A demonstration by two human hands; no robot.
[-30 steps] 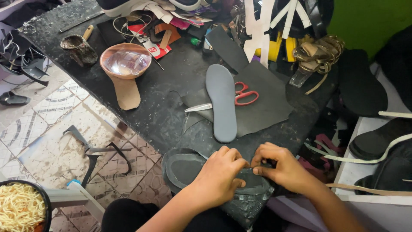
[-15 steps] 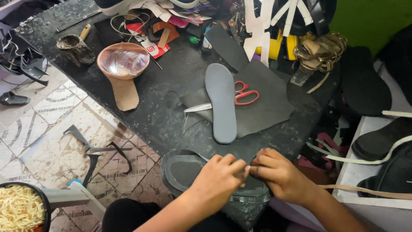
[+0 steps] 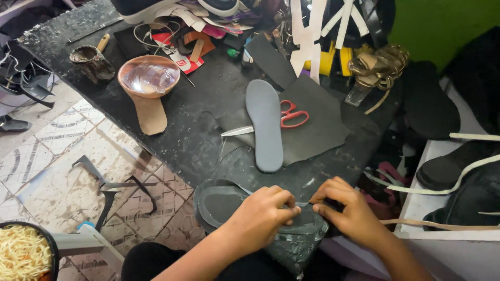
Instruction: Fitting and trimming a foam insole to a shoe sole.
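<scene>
A: Where are the hands?

B: Both sit at the near edge of the black counter, at about 6 o'clock in the view. The left hand and the right hand meet over a dark sole piece that lies flat there.

A: What are the fingers doing?

B: The fingers of the left hand are curled shut, pinching the sole's edge. The right hand's fingers are closed too, pinching the same edge just beside them. The two sets of fingertips nearly touch.

A: And the sole itself?

B: Its rounded end sticks out toward 9 o'clock from under the left hand; the rest is covered by the hands.

A: What lies beyond?

B: At 12 o'clock from the hands, a grey insole rests on a dark sheet, with red-handled scissors partly under it. Farther out, toward 10 o'clock, stands a brown bowl on a cardboard piece, with a small dirty tin near it. At 8 o'clock, low in the corner, is a pot of noodles.
</scene>
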